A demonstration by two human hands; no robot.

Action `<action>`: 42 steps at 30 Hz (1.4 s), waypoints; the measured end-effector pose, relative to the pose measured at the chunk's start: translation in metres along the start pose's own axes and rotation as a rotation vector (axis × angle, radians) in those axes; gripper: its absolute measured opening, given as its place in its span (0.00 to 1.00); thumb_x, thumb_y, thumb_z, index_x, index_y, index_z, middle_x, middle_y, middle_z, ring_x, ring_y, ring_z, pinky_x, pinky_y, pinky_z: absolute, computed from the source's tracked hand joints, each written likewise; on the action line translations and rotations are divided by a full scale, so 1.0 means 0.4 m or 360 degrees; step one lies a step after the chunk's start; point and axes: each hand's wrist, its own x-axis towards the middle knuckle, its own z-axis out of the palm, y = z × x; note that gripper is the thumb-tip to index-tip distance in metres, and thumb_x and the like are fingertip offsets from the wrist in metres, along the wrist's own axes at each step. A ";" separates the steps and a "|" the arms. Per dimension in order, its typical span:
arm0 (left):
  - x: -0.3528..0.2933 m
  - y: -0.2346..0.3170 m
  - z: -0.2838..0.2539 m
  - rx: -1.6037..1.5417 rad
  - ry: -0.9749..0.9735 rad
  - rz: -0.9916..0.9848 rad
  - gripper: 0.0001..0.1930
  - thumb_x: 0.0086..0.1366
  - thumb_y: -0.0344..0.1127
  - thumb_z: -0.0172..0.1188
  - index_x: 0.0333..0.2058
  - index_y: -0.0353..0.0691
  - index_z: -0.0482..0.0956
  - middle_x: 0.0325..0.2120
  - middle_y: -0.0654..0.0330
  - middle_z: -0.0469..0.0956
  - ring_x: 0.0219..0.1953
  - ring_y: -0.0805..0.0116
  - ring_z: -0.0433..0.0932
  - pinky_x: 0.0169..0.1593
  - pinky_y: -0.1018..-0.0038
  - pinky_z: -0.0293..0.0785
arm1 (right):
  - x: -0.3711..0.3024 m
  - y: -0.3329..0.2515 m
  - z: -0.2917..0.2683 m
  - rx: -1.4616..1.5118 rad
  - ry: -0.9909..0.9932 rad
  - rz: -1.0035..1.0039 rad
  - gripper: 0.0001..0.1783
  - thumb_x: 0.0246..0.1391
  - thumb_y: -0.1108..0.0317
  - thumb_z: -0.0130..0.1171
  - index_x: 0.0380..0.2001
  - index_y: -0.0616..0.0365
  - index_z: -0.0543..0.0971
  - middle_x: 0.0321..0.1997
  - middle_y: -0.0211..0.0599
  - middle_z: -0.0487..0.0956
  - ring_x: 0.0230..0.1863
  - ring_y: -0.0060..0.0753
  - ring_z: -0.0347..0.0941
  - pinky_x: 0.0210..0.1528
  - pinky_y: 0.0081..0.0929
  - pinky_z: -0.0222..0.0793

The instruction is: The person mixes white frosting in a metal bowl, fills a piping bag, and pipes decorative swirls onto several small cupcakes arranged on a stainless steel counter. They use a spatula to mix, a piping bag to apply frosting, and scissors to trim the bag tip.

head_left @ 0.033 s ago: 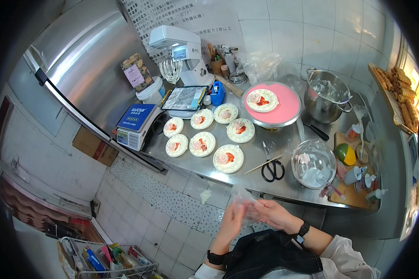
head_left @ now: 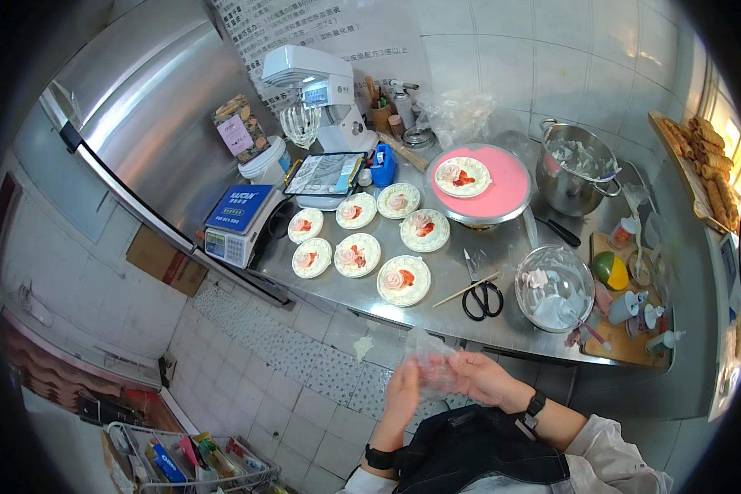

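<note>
In front of my body, beyond the counter's near edge, a thin clear plastic bag hangs between my hands. My left hand has its fingers closed on the bag's left side. Pinching its right side is my right hand. The bag looks crumpled, and part of it is hidden behind the fingers. On the counter just beyond lie black-handled scissors and a thin wooden stick. To their left is a small round cream-topped cake with a pink rosette and red pieces.
Several similar cakes stand at left, with one on a pink turntable. A glass bowl with cream residue and a steel pot are at right. Behind stand a mixer and scale. Bottles crowd a wooden board.
The bag has spread a little and changed shape between my fingers. Both hands have shifted only slightly, and the things on the counter stay where they were.
</note>
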 end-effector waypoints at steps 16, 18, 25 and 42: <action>0.120 0.096 -0.039 0.0689 -0.0635 0.1250 0.19 0.56 0.32 0.62 0.47 0.36 0.75 0.46 0.56 0.76 0.49 0.58 0.73 0.55 0.67 0.66 | -0.002 -0.067 0.018 0.0465 0.0439 -0.0677 0.09 0.63 0.66 0.46 0.36 0.58 0.74 0.29 0.27 0.73 0.25 0.19 0.69 0.32 0.20 0.73; 0.155 0.104 0.000 0.0858 -0.0807 0.1354 0.17 0.55 0.31 0.62 0.45 0.37 0.77 0.44 0.57 0.77 0.46 0.59 0.75 0.51 0.69 0.69 | -0.013 -0.082 0.007 -0.0059 0.0737 -0.0832 0.09 0.63 0.66 0.48 0.37 0.58 0.75 0.32 0.28 0.75 0.29 0.19 0.71 0.34 0.20 0.73; 0.146 0.188 0.223 -0.0392 -0.1195 0.0753 0.16 0.52 0.29 0.64 0.40 0.33 0.73 0.42 0.54 0.75 0.43 0.61 0.73 0.49 0.69 0.69 | -0.048 -0.026 -0.157 -0.1394 0.1460 -0.0247 0.14 0.62 0.61 0.47 0.41 0.61 0.73 0.28 0.36 0.79 0.23 0.28 0.72 0.25 0.32 0.68; 0.368 -0.207 0.493 0.1631 -0.0470 0.1534 0.11 0.64 0.39 0.50 0.30 0.36 0.73 0.27 0.46 0.73 0.33 0.51 0.74 0.36 0.63 0.72 | -0.382 -0.239 -0.284 -0.3811 0.1612 0.0026 0.13 0.44 0.63 0.57 0.30 0.61 0.71 0.26 0.38 0.74 0.23 0.38 0.75 0.19 0.29 0.70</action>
